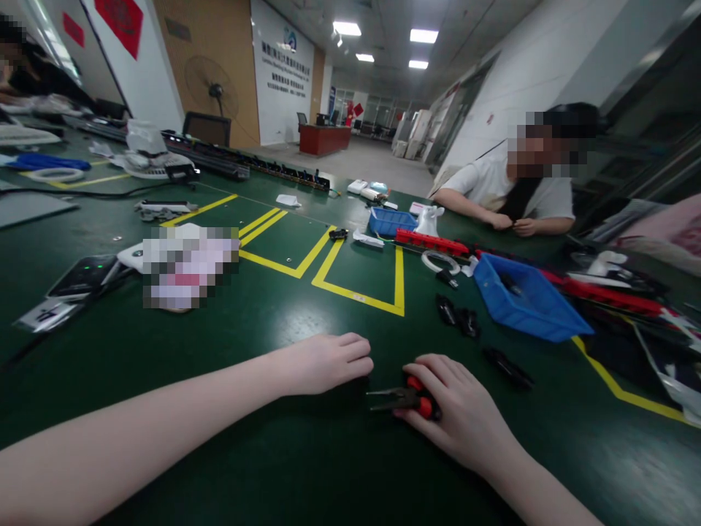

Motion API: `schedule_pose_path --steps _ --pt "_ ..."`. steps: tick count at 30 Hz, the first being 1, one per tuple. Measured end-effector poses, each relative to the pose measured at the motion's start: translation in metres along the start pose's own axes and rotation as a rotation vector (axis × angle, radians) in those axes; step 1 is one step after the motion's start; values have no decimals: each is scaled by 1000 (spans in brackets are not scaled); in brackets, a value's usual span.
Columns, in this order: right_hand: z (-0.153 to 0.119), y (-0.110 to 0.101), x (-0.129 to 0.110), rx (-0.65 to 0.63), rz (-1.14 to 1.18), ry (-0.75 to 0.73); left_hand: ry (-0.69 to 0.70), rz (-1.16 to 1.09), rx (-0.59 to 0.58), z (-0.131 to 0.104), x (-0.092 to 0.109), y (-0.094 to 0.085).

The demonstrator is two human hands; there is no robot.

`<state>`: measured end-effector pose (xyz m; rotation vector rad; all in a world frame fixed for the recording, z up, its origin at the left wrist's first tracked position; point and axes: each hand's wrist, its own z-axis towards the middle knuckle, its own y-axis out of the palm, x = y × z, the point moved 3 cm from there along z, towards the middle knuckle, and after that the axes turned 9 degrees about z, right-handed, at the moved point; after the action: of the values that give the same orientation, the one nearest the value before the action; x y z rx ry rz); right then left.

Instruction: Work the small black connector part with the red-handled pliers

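A pair of needle-nose pliers [404, 398] with red-and-black handles is gripped in my right hand [457, 405], low over the green tabletop [263, 453]. Its slim jaws point left and look slightly parted. My left hand [323, 363] rests on the table just left of the plier tips, apart from them. The fingers of that hand are curled inward, and whatever lies under them is hidden. Right of my right hand lies a black bundled item [508, 367]. Beyond it are more black pieces [458, 315].
A blue bin [529, 296] with a dark item inside stands at right, beside long red strips [432, 242]. Yellow tape [358, 298] marks the table. A phone-like object [189, 267] and a black device [85, 276] lie left. Another person [515, 183] sits across at right.
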<state>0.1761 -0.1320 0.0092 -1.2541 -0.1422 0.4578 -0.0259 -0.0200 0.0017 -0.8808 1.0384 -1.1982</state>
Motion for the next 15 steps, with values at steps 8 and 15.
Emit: schedule_pose_path --steps 8,15 --pt "-4 3 2 -18 80 65 -31 -63 90 2 -1 2" --pt "-26 -1 31 -104 134 88 -35 -148 115 1 -5 1"
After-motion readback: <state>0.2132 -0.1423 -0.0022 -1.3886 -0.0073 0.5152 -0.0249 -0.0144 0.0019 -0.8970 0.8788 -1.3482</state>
